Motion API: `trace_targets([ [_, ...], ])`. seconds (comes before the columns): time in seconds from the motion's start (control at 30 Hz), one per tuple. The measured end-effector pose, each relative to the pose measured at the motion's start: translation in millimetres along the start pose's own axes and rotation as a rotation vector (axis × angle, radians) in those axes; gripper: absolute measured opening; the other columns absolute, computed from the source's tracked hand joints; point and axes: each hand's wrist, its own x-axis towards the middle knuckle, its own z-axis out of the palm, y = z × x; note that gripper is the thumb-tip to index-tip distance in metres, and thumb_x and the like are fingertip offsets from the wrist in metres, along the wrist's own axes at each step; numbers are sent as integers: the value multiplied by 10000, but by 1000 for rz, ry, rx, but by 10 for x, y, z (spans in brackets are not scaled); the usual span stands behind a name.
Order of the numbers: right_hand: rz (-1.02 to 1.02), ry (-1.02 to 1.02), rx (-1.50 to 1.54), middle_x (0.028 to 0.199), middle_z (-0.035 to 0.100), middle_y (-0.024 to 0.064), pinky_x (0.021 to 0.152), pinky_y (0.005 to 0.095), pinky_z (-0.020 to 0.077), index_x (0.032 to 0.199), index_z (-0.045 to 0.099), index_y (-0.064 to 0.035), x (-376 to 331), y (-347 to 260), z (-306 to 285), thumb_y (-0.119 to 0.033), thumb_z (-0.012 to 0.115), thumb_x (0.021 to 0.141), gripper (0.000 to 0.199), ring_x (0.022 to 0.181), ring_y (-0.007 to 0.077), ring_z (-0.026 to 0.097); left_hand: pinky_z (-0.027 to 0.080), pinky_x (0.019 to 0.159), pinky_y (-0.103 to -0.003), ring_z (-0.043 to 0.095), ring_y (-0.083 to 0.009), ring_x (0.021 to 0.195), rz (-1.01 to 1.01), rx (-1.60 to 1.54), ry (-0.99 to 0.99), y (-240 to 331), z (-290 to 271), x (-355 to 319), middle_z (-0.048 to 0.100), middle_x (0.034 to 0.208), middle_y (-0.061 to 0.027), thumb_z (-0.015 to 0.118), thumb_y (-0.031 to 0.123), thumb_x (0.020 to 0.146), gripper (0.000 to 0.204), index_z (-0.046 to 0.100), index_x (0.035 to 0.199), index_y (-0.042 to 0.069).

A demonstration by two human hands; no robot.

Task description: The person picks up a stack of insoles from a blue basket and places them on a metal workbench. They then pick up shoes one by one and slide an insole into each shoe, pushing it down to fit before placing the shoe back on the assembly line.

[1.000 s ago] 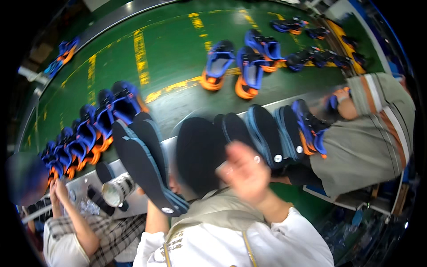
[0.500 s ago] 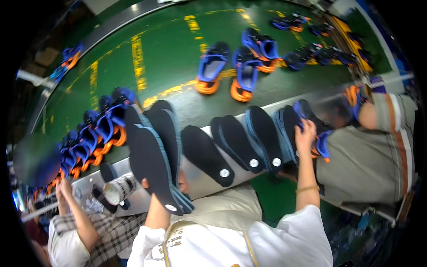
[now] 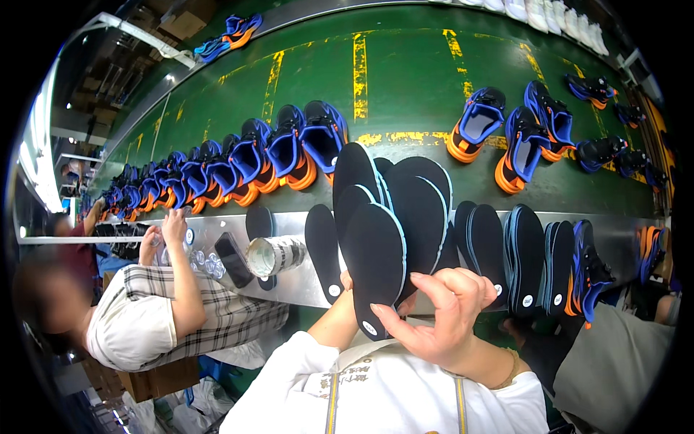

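Black insoles with light-blue edges (image 3: 372, 242) stand fanned out in front of me, heels down, a white round sticker on the front one. My left hand (image 3: 348, 283) is closed around them from behind; most of its fingers are hidden. My right hand (image 3: 450, 311) is at the lower right edge of this bundle, thumb at the front insole's heel and index finger by its edge, with a gap between them. On the metal bench to the right lie more insoles (image 3: 524, 253) in small stacks, and a single insole (image 3: 323, 249) lies to the left.
Left on the bench (image 3: 300, 289) are a white-wrapped roll (image 3: 275, 255) and a dark phone (image 3: 233, 259). A row of blue, black and orange shoes (image 3: 285, 148) stands on the green surface (image 3: 405, 79) beyond. A co-worker (image 3: 155, 311) sits at my left; another person's leg (image 3: 614, 354) is at right.
My right hand has come from the insoles beside a shoe at the right to the bundle in my left hand. The view has turned left, so the scene sits further right.
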Motion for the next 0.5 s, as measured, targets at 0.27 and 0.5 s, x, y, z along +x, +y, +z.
trace_targets([
  [0.27, -211, -95, 249, 953, 507, 59, 724, 314, 330, 926, 647, -155, -121, 52, 121, -113, 688, 614, 318, 848, 203, 507, 460, 797, -387, 513, -304, 995, 30, 26, 110, 108, 131, -133, 466, 1135, -244, 489, 373, 804, 603, 383, 1204, -65],
  [0.5, -184, -288, 181, 1193, 416, 278, 959, 491, 243, 964, 616, -234, -257, -144, 93, -84, 692, 629, 375, 1162, 416, 388, 473, 820, -381, 515, -297, 1036, 185, -139, 453, 10, 782, -321, 457, 1173, -246, 427, 326, 863, 526, 372, 1226, -51],
])
